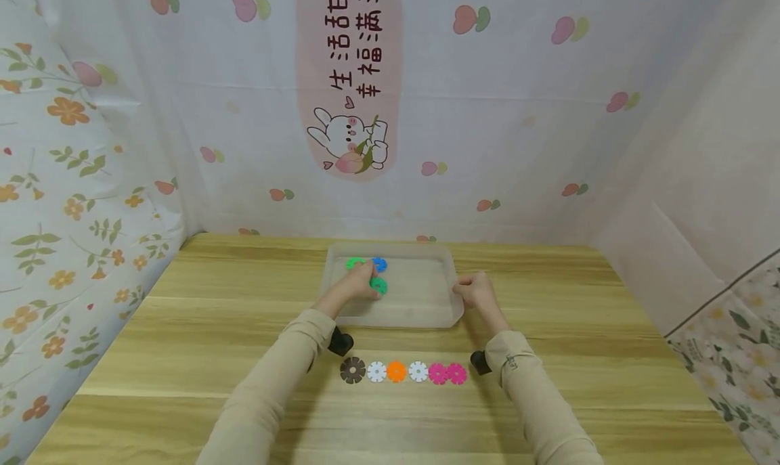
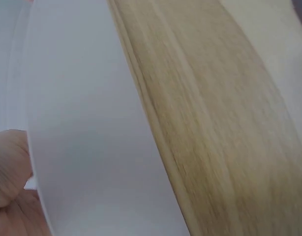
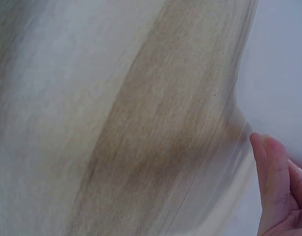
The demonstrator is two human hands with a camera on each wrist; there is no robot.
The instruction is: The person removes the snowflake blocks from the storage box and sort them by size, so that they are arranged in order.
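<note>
The left hand (image 1: 355, 283) reached into a translucent whitish plastic tray (image 1: 402, 318), thumb and fingers about a notched teal-green disc (image 1: 383, 287); whether they pinched it I could not tell. Just beyond lay a light-green notched disc (image 1: 353, 263) and a blue notched disc (image 1: 382, 265). Well apart, the right hand (image 1: 478, 292) pinched the tray's rim. Behind both hands, a row of brown, white, orange and pink discs (image 1: 397, 378) lay on the wood-grained bench (image 1: 183, 357)

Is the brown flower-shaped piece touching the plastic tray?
Apart. The head view shows bare table between the brown piece and the tray.
</note>
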